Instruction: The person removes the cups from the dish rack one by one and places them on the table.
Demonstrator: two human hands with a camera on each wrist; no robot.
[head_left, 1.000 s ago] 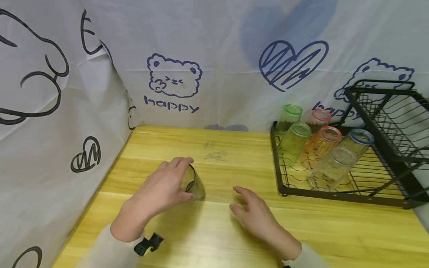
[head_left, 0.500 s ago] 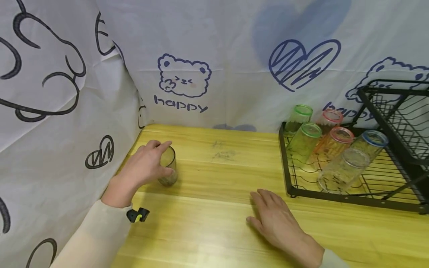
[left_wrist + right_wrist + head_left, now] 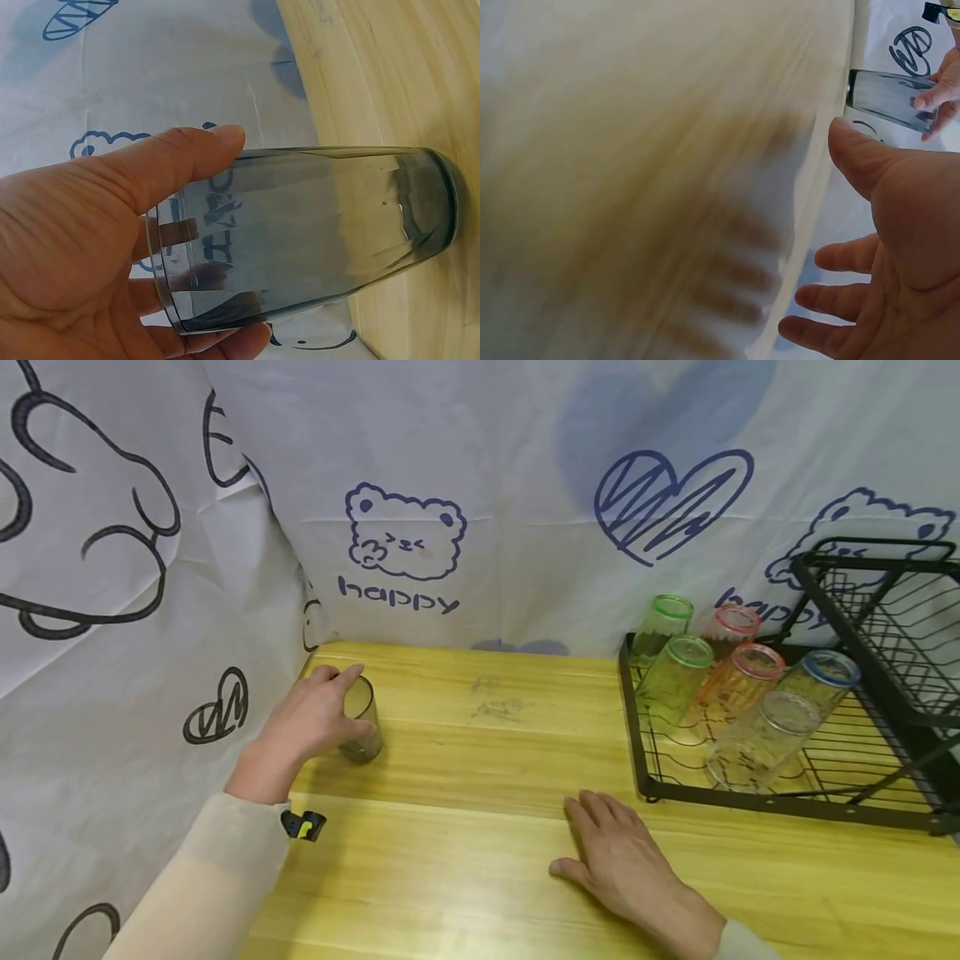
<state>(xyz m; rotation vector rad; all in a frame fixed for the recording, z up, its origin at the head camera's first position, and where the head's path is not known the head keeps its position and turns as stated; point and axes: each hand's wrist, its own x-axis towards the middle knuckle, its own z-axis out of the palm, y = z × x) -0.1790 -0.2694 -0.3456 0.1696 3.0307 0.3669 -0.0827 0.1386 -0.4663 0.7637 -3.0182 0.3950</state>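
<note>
Near its rim, a smoky grey drinking glass [image 3: 300, 232] is gripped by my left hand [image 3: 311, 714], thumb on one side and fingers round the other. The glass [image 3: 367, 727] stands upright at the left back of the table, its base at the wood. In the head view the hand covers part of its left side. My right hand [image 3: 618, 856] is low over the table at the right front, holding nothing; its fingers [image 3: 840, 300] are extended and spread, with the thumb apart.
A black wire dish rack [image 3: 637, 752] stands on the wooden table [image 3: 465, 860] at the right. Upside-down glasses with green, pink and blue rims, such as a green glass [image 3: 675, 677], lean in it. White printed cloth [image 3: 510, 527] hangs behind and at the left.
My left hand has carried the grey glass left and back toward the table's far left corner. My right hand has moved right, its fingers flatter. The head view has shifted slightly.
</note>
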